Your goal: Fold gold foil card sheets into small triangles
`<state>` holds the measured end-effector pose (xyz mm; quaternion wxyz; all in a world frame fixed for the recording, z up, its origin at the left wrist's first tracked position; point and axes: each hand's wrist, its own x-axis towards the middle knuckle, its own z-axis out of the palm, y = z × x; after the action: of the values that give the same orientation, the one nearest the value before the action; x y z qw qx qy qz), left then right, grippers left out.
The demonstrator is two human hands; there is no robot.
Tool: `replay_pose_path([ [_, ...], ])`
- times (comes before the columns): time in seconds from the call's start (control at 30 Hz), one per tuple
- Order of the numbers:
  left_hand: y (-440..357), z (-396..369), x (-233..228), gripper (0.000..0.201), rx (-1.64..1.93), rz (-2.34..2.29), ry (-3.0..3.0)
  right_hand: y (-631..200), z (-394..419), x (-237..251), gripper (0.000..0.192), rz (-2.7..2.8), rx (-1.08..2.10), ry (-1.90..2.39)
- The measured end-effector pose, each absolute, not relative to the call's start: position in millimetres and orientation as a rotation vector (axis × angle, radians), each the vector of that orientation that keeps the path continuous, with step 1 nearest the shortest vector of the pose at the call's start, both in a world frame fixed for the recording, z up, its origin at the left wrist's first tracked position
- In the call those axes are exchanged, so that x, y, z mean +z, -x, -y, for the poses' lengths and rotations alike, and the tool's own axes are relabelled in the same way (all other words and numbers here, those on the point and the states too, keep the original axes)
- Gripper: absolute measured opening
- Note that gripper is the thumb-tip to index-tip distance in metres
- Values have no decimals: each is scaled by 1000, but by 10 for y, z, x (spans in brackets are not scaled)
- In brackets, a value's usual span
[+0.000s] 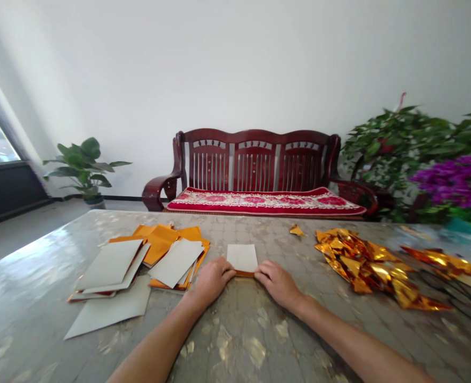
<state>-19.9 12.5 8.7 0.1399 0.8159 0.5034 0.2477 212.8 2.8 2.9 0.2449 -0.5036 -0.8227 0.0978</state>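
Note:
A small rectangular sheet [242, 257], white side up with a gold edge showing at its near side, lies on the grey table [235, 330] in front of me. My left hand [213, 279] presses the sheet's near left corner with its fingertips. My right hand [277, 282] presses the near right corner the same way. Both hands pinch the folded near edge flat against the table.
A loose stack of gold and white sheets [139, 266] lies to the left. A heap of folded shiny gold pieces [371, 268] lies to the right, with one small piece [297, 230] apart. Beyond the table stand a wooden bench [255, 170] and potted plants [84, 167].

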Motion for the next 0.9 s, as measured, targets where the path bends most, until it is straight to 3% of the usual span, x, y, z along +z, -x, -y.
replay_pose_path([
  [0.3, 169, -127, 79, 26, 709, -1612, -2256, -2088, -215, 148, 26, 2240, 513, 1550],
  [0.9, 187, -166, 70, 28, 668, -1810, -2184, -1958, -96, 31, 18, 2126, 89, 1675],
])
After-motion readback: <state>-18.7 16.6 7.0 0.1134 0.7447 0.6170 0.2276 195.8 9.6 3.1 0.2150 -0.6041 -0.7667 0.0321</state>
